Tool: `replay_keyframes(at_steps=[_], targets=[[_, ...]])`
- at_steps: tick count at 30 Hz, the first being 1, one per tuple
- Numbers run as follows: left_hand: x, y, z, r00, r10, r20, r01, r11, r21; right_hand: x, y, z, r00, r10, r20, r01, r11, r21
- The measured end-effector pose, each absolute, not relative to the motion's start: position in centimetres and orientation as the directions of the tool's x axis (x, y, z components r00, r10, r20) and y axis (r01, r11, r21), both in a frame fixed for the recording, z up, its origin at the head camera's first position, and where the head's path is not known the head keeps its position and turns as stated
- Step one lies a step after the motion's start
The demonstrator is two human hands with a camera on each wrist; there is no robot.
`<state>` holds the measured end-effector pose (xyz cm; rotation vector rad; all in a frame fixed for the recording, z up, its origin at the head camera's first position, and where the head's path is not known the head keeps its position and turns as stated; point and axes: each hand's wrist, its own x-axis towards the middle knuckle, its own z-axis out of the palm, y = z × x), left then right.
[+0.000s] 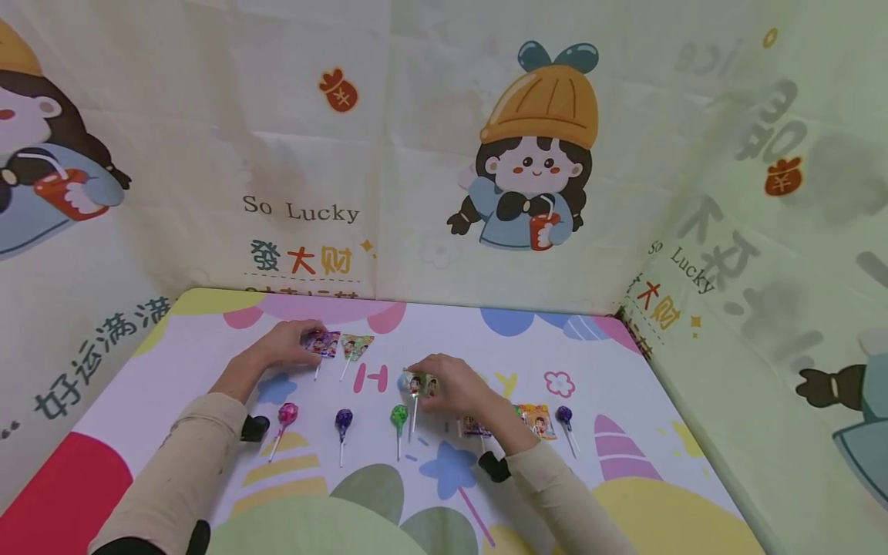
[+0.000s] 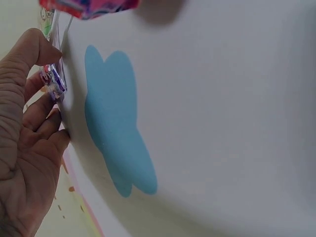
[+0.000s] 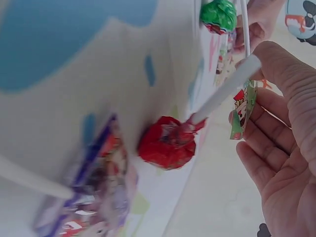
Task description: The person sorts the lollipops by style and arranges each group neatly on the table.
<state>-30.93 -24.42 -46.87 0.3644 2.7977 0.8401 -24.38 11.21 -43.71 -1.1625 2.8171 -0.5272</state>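
At the back left of the table, my left hand (image 1: 287,344) pinches a purple-wrapped lollipop (image 1: 324,344); its wrapper (image 2: 53,81) shows between thumb and fingers in the left wrist view. Just right of it lies a green-wrapped flat lollipop (image 1: 356,346). Near the table's middle my right hand (image 1: 454,385) holds another green-wrapped lollipop (image 1: 415,382), stick pointing toward me; the right wrist view shows the wrapper (image 3: 243,109) at the fingers. In front lie a pink (image 1: 287,414), a dark purple (image 1: 343,420) and a green round lollipop (image 1: 398,416).
Under my right forearm lies a purple-wrapped lollipop (image 1: 475,426), with an orange-wrapped one (image 1: 537,421) and a dark round one (image 1: 565,416) to its right. A red round lollipop (image 3: 168,144) shows in the right wrist view. Printed cloth (image 1: 416,154) stands behind the table.
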Motion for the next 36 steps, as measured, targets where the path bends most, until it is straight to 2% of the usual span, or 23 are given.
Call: replay_keyframes(at_steps=[17,36], targets=[[-31.3,-24.8,-47.5,-0.945,0.318,-0.081,0.222,0.801,0.556,-27.3,8.1,-43.4,-0.752,-0.654,0.077,-0.637,0.692,-0.339],[-31.0,-24.5,-47.3,-0.951,0.291,-0.102,0.181,0.794,0.581,-30.0,6.1,-44.0,-0.779,-0.626,0.040,-0.599,0.722,-0.345]])
